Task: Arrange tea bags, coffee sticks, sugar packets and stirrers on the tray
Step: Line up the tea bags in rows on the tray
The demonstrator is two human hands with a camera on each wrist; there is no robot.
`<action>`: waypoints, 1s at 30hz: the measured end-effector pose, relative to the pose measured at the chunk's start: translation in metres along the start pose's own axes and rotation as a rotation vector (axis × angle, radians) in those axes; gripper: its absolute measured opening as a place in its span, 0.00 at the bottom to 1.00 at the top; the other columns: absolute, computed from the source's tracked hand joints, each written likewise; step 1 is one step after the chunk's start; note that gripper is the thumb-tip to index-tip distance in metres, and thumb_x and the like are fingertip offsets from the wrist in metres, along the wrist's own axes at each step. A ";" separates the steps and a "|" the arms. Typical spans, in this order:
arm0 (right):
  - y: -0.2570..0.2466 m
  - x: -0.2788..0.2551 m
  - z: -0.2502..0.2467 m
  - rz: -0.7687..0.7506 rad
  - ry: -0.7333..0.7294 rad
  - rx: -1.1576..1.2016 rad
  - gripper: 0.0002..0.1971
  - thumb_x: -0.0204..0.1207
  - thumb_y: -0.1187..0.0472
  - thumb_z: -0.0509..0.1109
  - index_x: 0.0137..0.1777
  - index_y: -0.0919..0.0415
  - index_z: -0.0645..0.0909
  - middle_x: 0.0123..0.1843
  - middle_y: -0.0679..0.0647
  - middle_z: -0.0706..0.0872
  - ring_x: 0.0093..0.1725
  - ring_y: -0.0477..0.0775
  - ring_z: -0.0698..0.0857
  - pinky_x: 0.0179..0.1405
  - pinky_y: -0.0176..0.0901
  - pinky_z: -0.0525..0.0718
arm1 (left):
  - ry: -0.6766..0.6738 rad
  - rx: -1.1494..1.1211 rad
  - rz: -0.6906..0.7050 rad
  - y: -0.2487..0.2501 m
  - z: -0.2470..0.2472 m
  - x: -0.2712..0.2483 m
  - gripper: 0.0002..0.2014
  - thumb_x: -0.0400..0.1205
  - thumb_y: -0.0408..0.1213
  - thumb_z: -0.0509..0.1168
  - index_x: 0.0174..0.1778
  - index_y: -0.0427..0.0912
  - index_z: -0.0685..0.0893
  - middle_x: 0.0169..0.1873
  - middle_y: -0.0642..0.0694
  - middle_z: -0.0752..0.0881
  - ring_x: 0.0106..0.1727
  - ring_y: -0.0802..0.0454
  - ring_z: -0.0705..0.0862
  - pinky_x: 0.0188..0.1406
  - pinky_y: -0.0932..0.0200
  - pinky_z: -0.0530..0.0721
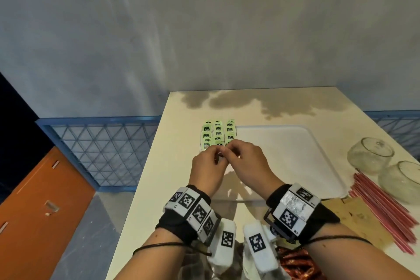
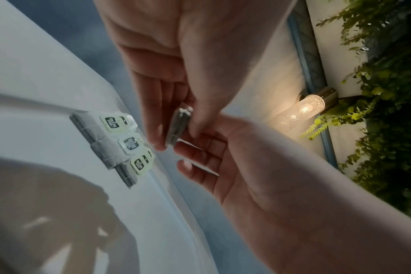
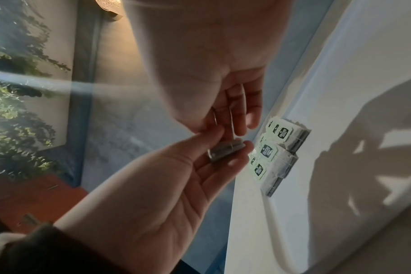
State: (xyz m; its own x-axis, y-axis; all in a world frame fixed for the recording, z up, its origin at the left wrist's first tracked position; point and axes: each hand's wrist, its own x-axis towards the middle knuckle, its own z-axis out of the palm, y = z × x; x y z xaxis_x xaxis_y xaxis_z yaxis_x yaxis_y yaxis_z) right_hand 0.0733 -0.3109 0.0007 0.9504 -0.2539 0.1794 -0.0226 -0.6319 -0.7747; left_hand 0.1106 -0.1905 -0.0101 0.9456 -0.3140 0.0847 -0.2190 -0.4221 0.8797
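Tea-bag step in hand; both the left hand and right hand pinch a small stack of tea bags above the tray's nine-o'clock edge; next, I judge, set it down flush at six o'clock of the laid rows.

Two glass bowls stand right; orange cabinet left.

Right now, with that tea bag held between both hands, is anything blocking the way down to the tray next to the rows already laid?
Nothing visible does. Both the left hand and right hand pinch the tea bag just above the tray, beside the laid rows; the white surface below is bare.
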 end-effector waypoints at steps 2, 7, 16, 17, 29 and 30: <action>0.002 0.000 -0.002 0.001 -0.001 0.041 0.10 0.82 0.50 0.67 0.47 0.53 0.88 0.41 0.45 0.90 0.44 0.46 0.87 0.44 0.43 0.83 | -0.021 -0.139 -0.044 -0.003 0.002 0.003 0.11 0.84 0.34 0.63 0.56 0.42 0.89 0.45 0.45 0.92 0.47 0.50 0.91 0.52 0.47 0.90; 0.013 0.007 -0.008 0.116 0.080 0.204 0.06 0.75 0.54 0.76 0.50 0.51 0.84 0.43 0.45 0.89 0.40 0.50 0.86 0.41 0.43 0.82 | -0.007 -0.325 -0.173 -0.008 0.007 0.012 0.08 0.86 0.33 0.62 0.53 0.37 0.86 0.46 0.38 0.91 0.49 0.46 0.91 0.50 0.47 0.90; 0.048 0.028 -0.015 0.279 -0.254 0.172 0.05 0.77 0.63 0.75 0.43 0.64 0.87 0.32 0.53 0.88 0.31 0.49 0.84 0.32 0.41 0.82 | -0.155 -0.047 -0.172 -0.035 -0.008 0.028 0.06 0.76 0.31 0.72 0.43 0.48 0.88 0.41 0.48 0.92 0.46 0.49 0.90 0.54 0.48 0.88; 0.055 0.031 -0.016 0.310 -0.300 0.144 0.05 0.78 0.64 0.75 0.41 0.64 0.87 0.31 0.54 0.87 0.30 0.50 0.84 0.31 0.41 0.82 | -0.159 0.055 -0.150 -0.040 -0.012 0.032 0.07 0.76 0.32 0.72 0.43 0.50 0.89 0.42 0.51 0.92 0.47 0.52 0.90 0.54 0.50 0.87; 0.070 0.074 0.002 0.316 -0.074 0.057 0.07 0.78 0.63 0.74 0.39 0.64 0.84 0.27 0.59 0.85 0.25 0.55 0.82 0.35 0.51 0.88 | -0.236 0.560 0.001 -0.032 -0.006 0.081 0.14 0.72 0.39 0.77 0.52 0.55 0.85 0.51 0.49 0.79 0.51 0.48 0.82 0.46 0.55 0.81; 0.071 0.075 0.004 0.310 -0.056 0.032 0.06 0.77 0.63 0.74 0.40 0.62 0.84 0.28 0.58 0.86 0.26 0.55 0.83 0.38 0.51 0.89 | -0.257 0.581 0.008 -0.031 -0.002 0.084 0.15 0.72 0.40 0.78 0.54 0.56 0.85 0.51 0.48 0.79 0.52 0.47 0.82 0.48 0.54 0.82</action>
State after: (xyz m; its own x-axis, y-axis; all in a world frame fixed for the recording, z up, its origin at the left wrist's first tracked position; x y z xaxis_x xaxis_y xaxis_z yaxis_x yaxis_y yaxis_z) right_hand 0.1447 -0.3717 -0.0429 0.9155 -0.3894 -0.1014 -0.3051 -0.5075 -0.8058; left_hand 0.1972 -0.2019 -0.0294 0.8714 -0.4827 -0.0879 -0.3891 -0.7890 0.4755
